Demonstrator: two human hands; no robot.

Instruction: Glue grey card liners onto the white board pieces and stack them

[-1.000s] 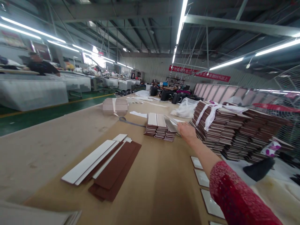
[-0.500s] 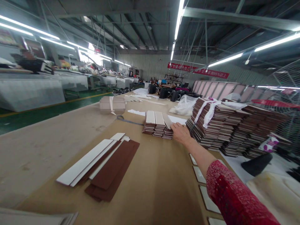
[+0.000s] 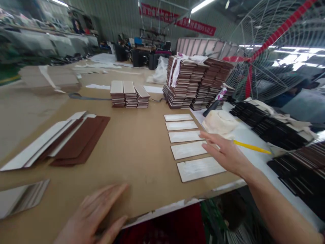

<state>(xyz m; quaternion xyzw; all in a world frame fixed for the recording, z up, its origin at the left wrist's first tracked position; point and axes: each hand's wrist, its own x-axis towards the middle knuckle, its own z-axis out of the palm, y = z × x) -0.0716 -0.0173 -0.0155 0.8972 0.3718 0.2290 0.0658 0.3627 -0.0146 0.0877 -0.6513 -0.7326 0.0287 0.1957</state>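
Over the right part of the table, my right hand (image 3: pixel 224 149) reaches across a column of several white rectangular strips (image 3: pixel 188 150), fingers stretched out and holding nothing. Its fingertips lie at the right ends of the middle strips; I cannot tell whether they touch. My left hand (image 3: pixel 98 210) is low over the brown tabletop near the front edge, thumb apart from the fingers, empty and slightly blurred. Left of centre lies a loose fan of brown and white strips (image 3: pixel 78 139). Behind, three small stacks of strips (image 3: pixel 129 93) stand side by side.
A tall pile of brown strips (image 3: pixel 188 81) stands at the back right, near a wire fan guard (image 3: pixel 274 51). A cream cloth bundle (image 3: pixel 219 122) and a yellow tool (image 3: pixel 251 146) lie right of the white strips. Black stacks (image 3: pixel 274 123) sit farther right.
My right hand has left the small stacks and come back to the white strips. My left hand has come into view. The camera has turned right and down.
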